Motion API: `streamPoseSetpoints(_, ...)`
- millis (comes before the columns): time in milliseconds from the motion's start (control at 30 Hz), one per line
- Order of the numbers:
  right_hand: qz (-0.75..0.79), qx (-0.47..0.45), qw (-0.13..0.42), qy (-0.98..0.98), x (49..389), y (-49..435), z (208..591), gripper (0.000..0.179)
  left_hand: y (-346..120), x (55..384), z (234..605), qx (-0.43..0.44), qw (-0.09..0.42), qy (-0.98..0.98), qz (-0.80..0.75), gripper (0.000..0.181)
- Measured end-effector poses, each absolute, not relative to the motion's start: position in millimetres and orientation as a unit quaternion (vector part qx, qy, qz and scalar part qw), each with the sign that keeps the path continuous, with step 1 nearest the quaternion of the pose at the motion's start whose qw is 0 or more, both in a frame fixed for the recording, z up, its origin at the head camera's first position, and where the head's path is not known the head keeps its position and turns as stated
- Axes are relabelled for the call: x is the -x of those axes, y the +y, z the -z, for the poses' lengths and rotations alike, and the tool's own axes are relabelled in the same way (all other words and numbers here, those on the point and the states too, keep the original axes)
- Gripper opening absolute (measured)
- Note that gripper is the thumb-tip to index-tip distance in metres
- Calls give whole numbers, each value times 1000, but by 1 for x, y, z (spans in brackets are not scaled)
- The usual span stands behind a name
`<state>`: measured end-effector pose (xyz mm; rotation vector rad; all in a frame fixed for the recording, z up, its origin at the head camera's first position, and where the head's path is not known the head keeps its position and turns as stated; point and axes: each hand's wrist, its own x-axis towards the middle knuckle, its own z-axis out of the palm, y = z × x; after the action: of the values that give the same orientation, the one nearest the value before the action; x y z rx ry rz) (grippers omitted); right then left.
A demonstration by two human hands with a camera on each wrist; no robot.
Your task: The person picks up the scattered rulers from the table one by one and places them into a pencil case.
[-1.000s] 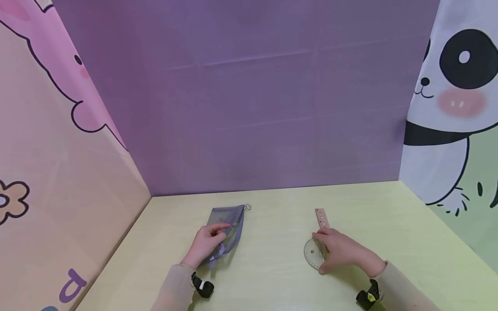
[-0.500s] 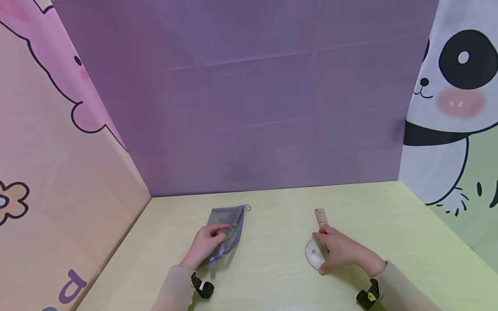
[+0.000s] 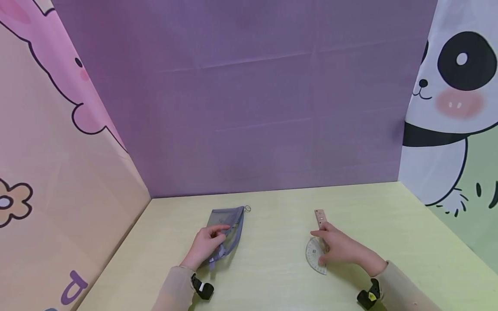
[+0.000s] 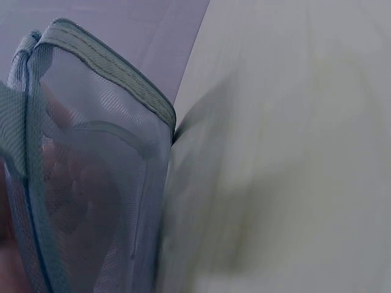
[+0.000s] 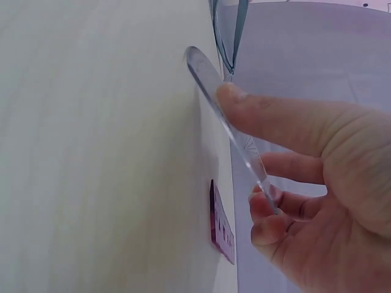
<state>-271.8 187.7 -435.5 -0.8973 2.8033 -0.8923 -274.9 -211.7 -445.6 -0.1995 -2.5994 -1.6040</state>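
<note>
A purple-grey mesh zip pouch (image 3: 229,214) is in my left hand (image 3: 205,245), whose thumb and fingers grip it near its opening. Close up in the left wrist view, the mesh pouch (image 4: 125,91) gapes along its zip, and fingers show faintly through the mesh. My right hand (image 3: 342,248) pinches a clear half-round protractor (image 3: 312,255) between thumb and fingers. The right wrist view has the protractor (image 5: 204,73) tilted, its far end near the tabletop. Beyond it a pink ruler (image 3: 320,215) lies on the table, partly hidden by the right hand.
The pale yellow tabletop (image 3: 272,237) spreads between and around both hands. A purple wall (image 3: 249,108) closes the back, with printed cartoon walls at left and right. A metal ring (image 3: 247,208) hangs at the pouch's far corner.
My right thumb has moved up from the protractor's near end, and the protractor has turned and tilted slightly in the fingers. The left hand and pouch look the same.
</note>
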Motion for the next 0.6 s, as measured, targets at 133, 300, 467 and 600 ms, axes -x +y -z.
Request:
streamPoseSetpoints(133, 301, 292, 36, 907, 272, 189, 434, 78, -214, 276, 446, 78, 34, -844, 530, 35)
streamPoseSetpoints(300, 307, 304, 22, 902, 272, 191, 432, 77, -213, 274, 445, 81, 30, -844, 529, 35)
streamPoseSetpoints(467, 348, 318, 19, 882, 276, 192, 434, 72, -212, 274, 446, 76, 31, -847, 526, 36)
streamPoseSetpoints(600, 388, 313, 35, 866, 279, 194, 437, 75, -212, 274, 445, 73, 35, -849, 522, 35)
